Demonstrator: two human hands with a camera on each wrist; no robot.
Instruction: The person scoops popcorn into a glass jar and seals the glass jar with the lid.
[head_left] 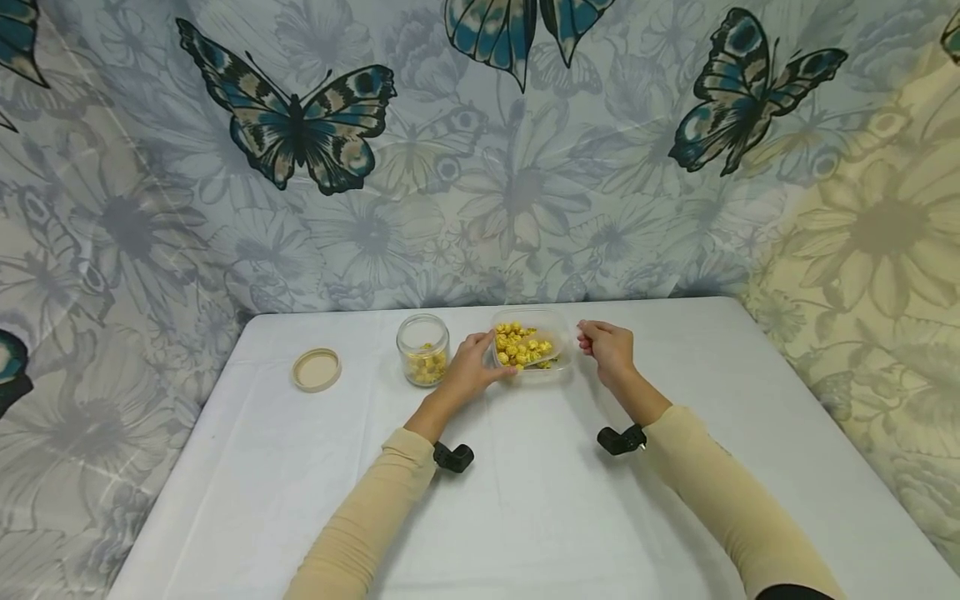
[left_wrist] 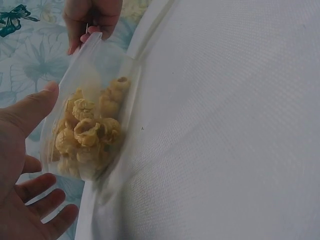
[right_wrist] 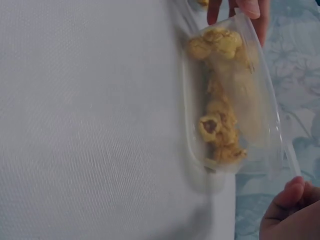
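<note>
Crosswise, the popcorn tub lies between my left hand, loosely spread against its left end, and my right hand, which pinches a spoon handle just beyond its right end.

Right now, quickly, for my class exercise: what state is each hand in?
Left hand: open, touching the plastic tub.
Right hand: closed, holding a thin, pale handle.
</note>
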